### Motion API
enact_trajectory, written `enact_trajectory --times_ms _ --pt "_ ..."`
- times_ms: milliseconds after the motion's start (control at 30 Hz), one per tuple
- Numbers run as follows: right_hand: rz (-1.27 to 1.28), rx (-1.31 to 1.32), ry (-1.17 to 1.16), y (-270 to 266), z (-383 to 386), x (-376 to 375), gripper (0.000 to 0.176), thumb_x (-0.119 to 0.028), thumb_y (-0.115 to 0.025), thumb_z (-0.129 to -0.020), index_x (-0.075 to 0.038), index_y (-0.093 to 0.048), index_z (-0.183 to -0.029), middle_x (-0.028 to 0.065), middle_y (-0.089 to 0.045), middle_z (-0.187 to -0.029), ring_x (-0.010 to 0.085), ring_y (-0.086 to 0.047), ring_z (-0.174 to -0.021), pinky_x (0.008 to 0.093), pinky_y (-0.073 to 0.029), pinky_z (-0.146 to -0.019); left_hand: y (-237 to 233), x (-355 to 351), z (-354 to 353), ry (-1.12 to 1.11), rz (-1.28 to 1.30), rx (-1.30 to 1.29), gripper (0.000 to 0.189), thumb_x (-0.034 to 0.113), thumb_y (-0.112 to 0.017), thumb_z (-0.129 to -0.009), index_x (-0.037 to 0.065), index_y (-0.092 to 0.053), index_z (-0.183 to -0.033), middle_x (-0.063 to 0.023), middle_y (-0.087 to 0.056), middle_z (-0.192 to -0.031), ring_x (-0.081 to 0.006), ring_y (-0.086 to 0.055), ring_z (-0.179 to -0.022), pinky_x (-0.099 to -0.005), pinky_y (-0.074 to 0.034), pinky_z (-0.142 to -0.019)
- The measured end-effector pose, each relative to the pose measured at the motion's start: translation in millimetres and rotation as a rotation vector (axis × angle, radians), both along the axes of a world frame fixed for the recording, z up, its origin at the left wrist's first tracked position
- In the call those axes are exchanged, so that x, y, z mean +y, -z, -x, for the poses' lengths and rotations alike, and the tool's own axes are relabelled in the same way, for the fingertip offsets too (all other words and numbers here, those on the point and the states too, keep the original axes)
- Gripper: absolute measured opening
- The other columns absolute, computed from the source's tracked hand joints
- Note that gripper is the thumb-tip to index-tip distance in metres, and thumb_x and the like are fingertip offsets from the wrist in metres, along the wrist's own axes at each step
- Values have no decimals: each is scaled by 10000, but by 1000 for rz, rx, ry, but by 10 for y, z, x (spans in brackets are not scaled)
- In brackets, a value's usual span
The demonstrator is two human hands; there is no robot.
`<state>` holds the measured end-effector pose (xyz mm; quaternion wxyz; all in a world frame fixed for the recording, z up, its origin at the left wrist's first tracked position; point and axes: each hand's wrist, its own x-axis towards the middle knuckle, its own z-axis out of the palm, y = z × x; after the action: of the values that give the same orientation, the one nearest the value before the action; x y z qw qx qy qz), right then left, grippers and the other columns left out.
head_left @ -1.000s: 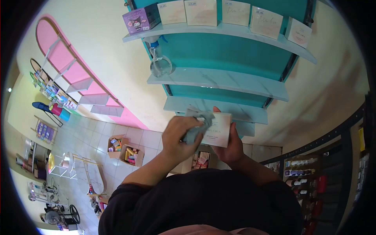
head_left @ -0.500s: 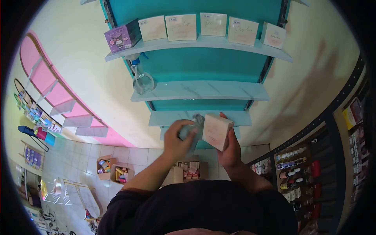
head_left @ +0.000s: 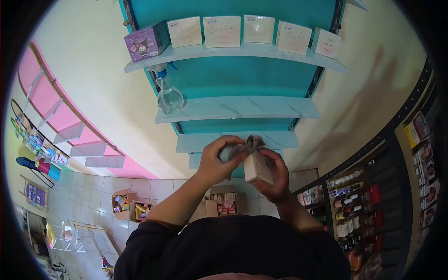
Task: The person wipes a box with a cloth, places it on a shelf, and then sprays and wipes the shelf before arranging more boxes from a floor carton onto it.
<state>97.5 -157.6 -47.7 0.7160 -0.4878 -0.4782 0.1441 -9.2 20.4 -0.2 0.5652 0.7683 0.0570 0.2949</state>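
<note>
In front of the lowest shelves, my right hand [head_left: 276,176] is closed around a small cream box [head_left: 257,169], held tilted with a narrow side turned up. My left hand [head_left: 220,158] grips a crumpled grey cloth [head_left: 252,143], which lies against the upper edge of the box. Part of the cloth is hidden in my left palm. The print on the box is too small to read.
Several cream boxes [head_left: 221,31] and a purple box [head_left: 145,44] line the top shelf. A clear spray bottle [head_left: 170,99] stands at the left of the middle shelf [head_left: 242,106]. Open cartons [head_left: 241,203] of small goods sit on the floor; a stocked rack [head_left: 347,205] is at the right.
My left hand has brought the cloth rightward onto the box. My right hand has turned the box, so its broad face no longer points at me.
</note>
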Motion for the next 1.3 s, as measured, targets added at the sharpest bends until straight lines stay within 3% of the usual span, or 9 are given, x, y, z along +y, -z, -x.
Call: enact_trajectory --times_ms 167,233,300,433,633,767,1033,1133,1300 --pt "-23 95 186 -5 56 44 820 -264 -819 -726 52 -405 -1360 167 -530 -1271 250 -533 -1204 386 -430 -1034 -66 -174 9 104 18 -36 304 89 -786 -804 32 -652 -1071 -69 -678 -1038 -154 -642 -976 -301 -506 -857" --pt "-3 128 217 -83 82 20 824 -256 -820 -730 49 -396 -1367 170 -523 -1283 250 -529 -1218 394 -429 -1043 -71 -196 0 261 -189 -206 301 76 -794 -795 29 -654 -1058 -58 -686 -1007 -143 -651 -935 -296 -517 -819" --pt "-170 317 44 -38 112 -24 806 -223 -817 -728 45 -397 -1363 166 -522 -1287 253 -527 -1227 392 -425 -1051 -104 -166 -54 304 -208 -225 310 63 -807 -782 27 -659 -1052 -67 -692 -981 -140 -658 -905 -292 -524 -792" --pt "-152 270 57 -22 144 -99 794 -194 -805 -731 39 -389 -1365 157 -521 -1288 253 -527 -1228 388 -426 -1049 -113 -197 -145 174 72 -32 310 53 -807 -775 62 -687 -1061 -93 -710 -1034 -203 -698 -935 -317 -543 -826" --pt "-153 142 235 -96 104 -169 815 -245 -827 -737 25 -379 -1361 156 -507 -1301 246 -526 -1229 380 -425 -1047 -163 -259 -125 413 -193 -269 252 33 -788 -802 19 -662 -1019 -88 -679 -964 -154 -662 -901 -282 -523 -788" --pt "-196 240 102 -77 110 -195 843 -285 -864 -718 5 -387 -1350 172 -498 -1338 263 -516 -1253 386 -413 -1066 -204 -137 -350 137 98 48 239 86 -764 -855 51 -668 -1071 -49 -683 -925 -117 -654 -815 -277 -529 -715" --pt "-217 142 104 -197 18 -70 888 -250 -899 -681 -13 -375 -1357 183 -490 -1360 275 -501 -1283 392 -431 -1059 -376 -16 -237 138 262 -201 250 102 -753 -864 42 -664 -1090 -46 -676 -920 -118 -633 -795 -268 -514 -702" --pt "36 -112 265 -288 -34 -64 908 -169 -900 -650 -10 -361 -1363 175 -490 -1349 272 -512 -1262 398 -436 -1053 -503 -30 -166 386 -471 -435 384 66 -832 -729 113 -670 -1074 -95 -690 -919 -280 -670 -829 -343 -533 -744" --pt "-94 3 60 -270 -103 -50 972 -157 -909 -601 -8 -326 -1364 167 -512 -1276 254 -545 -1183 393 -458 -1011 -312 -13 -244 202 -281 -315 291 29 -806 -766 67 -623 -989 -69 -666 -938 -197 -652 -868 -312 -507 -743"
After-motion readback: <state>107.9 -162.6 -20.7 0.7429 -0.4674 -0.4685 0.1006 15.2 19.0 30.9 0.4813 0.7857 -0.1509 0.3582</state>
